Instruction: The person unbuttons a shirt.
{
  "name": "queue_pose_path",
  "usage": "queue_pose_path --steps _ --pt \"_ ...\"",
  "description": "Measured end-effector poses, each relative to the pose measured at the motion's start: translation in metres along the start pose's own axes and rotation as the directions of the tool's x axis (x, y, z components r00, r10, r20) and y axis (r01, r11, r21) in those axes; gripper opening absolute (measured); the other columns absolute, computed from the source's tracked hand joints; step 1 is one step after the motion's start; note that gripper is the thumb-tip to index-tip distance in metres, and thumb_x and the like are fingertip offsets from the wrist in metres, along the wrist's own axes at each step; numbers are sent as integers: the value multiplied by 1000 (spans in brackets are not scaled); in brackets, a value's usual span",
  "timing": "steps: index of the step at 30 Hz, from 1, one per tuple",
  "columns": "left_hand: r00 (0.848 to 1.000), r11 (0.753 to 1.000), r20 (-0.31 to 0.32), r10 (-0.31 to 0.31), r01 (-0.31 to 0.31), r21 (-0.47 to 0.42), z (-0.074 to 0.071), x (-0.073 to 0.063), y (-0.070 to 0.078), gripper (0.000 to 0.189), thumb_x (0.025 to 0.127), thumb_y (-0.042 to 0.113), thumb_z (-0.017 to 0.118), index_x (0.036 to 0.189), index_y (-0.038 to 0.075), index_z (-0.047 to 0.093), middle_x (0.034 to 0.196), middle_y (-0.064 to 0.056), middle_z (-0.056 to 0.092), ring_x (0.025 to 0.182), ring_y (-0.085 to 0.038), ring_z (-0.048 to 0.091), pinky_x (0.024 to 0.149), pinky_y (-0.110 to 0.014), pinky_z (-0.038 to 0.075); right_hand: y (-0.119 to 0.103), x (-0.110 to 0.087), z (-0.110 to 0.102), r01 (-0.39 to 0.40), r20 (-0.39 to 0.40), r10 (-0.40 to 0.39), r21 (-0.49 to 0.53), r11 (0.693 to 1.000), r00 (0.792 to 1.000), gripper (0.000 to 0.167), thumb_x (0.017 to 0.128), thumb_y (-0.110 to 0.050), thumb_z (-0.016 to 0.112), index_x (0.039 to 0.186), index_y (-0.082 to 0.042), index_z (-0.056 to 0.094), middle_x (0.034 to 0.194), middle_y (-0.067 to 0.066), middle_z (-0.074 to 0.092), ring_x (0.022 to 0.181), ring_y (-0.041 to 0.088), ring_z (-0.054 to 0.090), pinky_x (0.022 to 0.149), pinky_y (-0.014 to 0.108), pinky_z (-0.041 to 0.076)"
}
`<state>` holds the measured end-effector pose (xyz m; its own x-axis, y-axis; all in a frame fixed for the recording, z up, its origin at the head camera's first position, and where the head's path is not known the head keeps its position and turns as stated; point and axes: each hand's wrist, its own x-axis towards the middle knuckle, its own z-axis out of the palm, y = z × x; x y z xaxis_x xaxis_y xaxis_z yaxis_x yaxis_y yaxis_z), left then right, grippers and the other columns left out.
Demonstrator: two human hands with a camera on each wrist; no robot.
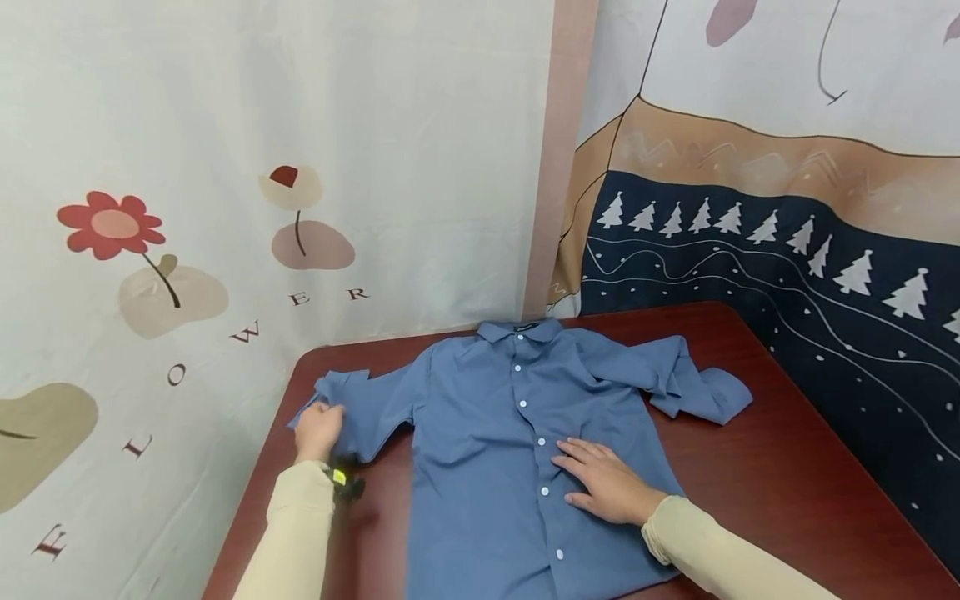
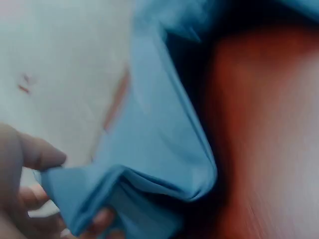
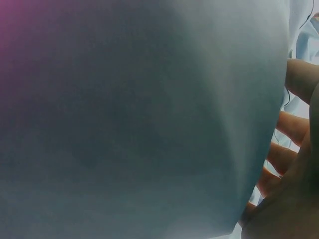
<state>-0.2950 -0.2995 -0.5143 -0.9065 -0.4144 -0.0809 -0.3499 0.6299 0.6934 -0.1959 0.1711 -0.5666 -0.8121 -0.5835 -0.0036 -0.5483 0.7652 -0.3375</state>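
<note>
A blue button-up shirt [image 1: 480, 467] lies front side up, its collar at the far edge of the table. My left hand [image 1: 318, 429] grips the end of the sleeve on the left. In the left wrist view the thumb and fingers [image 2: 42, 152] pinch a fold of the sleeve [image 2: 149, 124], which is lifted and creased. My right hand [image 1: 606, 482] rests with fingers spread on the shirt front, beside the button row. A blurred grey-blue surface fills most of the right wrist view, with the right fingers [image 3: 283, 158] at its right edge.
The shirt lies on a dark red wooden table [image 1: 750, 492]. The other sleeve [image 1: 697, 387] lies bent and rumpled on the right. Behind stands a pale curtain [image 1: 420, 167] with flower prints, and to the right a dark hanging [image 1: 675, 267] with white trees.
</note>
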Motion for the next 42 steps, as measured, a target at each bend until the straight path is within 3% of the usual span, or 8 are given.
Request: queue_pose_path --steps 5,8,13,17,20,27,30,42 --pt "991 935 28 128 -111 -336 1 3 52 26 93 18 59 78 6 42 77 -8 41 75 -23 42 68 -34 35 0 1 -1 12 2 -12 -3 1000 1000 57 92 -38 65 142 -13 50 150 10 39 140 31 30 111 49 24" --pt "974 803 80 212 -127 -582 -3 -3 83 32 96 15 59 76 7 35 72 -2 33 65 -16 36 62 -27 33 0 0 -2 16 8 -16 3 1000 1000 57 93 -38 65 142 -13 50 150 10 39 140 32 30 111 50 24" --pt "951 497 93 293 -69 -865 -19 -13 112 32 100 9 53 74 10 34 68 2 32 58 -10 37 54 -22 35 -1 -1 -3 13 17 -13 20 1000 1000 57 93 -37 65 142 -12 50 150 11 38 140 32 30 111 50 24" --pt "966 394 77 245 -26 -919 -33 -8 98 22 101 9 50 80 11 50 88 -1 48 83 -12 50 72 -23 44 1 -3 -4 20 10 -21 27 999 1000 57 93 -36 66 142 -12 50 150 12 38 140 33 30 111 51 24" --pt "990 428 92 109 37 -903 -36 1 66 15 101 12 52 87 13 58 110 -1 49 106 -13 45 94 -24 39 2 -4 -4 25 3 -25 27 999 1000 57 93 -36 66 141 -11 50 150 12 38 140 33 30 110 51 24" --pt "986 741 32 -164 145 -656 -29 9 -34 23 99 26 55 87 7 53 115 -9 46 105 -18 43 103 -37 33 1 -5 -5 23 -2 -23 24 999 1000 57 92 -36 66 141 -11 51 150 12 39 140 34 30 110 52 24" --pt "977 817 -5 -214 176 -549 -25 2 -65 33 99 26 54 102 -7 53 124 -22 44 112 -31 41 103 -45 31 1 -5 -5 23 2 -23 23 999 1000 57 92 -36 66 141 -11 50 150 12 39 140 34 30 110 52 24" --pt "950 881 -51 -308 264 -392 -26 -8 -97 42 93 12 63 127 -9 49 135 -33 40 123 -45 39 99 -53 34 -1 -1 -2 32 -11 -31 17 999 999 57 92 -37 66 141 -12 51 150 11 39 139 33 31 110 51 25"
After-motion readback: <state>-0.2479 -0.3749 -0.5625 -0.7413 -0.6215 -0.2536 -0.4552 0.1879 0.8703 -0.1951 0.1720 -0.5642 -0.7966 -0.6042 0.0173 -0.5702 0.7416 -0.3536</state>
